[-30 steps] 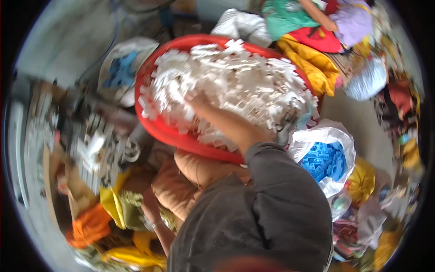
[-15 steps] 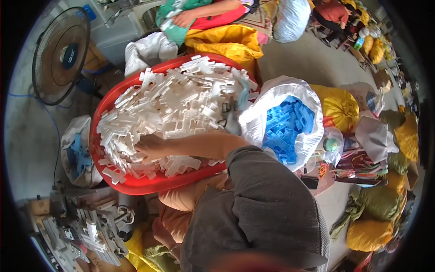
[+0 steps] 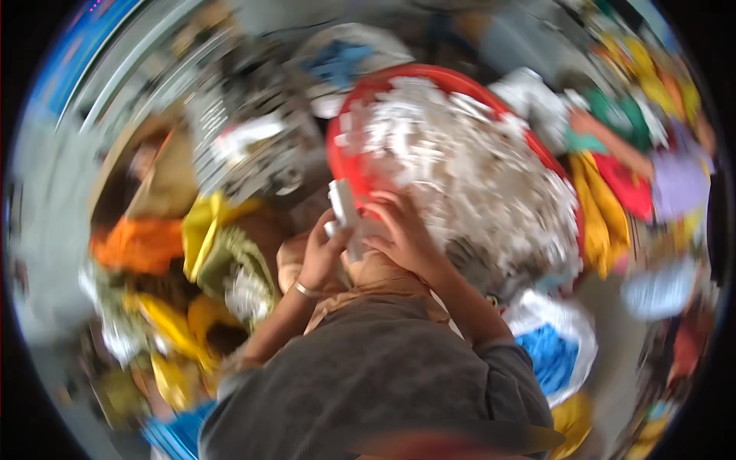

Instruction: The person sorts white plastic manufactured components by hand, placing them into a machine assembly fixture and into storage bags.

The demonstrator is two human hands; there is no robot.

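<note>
The left hand (image 3: 320,257) pinches white pieces (image 3: 343,203) between thumb and fingers, over the lap (image 3: 383,285) near the edge of the red tub (image 3: 452,75). The right hand (image 3: 414,239) is just beside them, its fingers curved; blur hides whether they grip anything. White parts (image 3: 460,165) heap the tub; blue parts (image 3: 548,356) fill a white bag (image 3: 587,337) beyond the right forearm.

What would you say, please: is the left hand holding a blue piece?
No, the left hand holds a white piece near the red tub.
</note>
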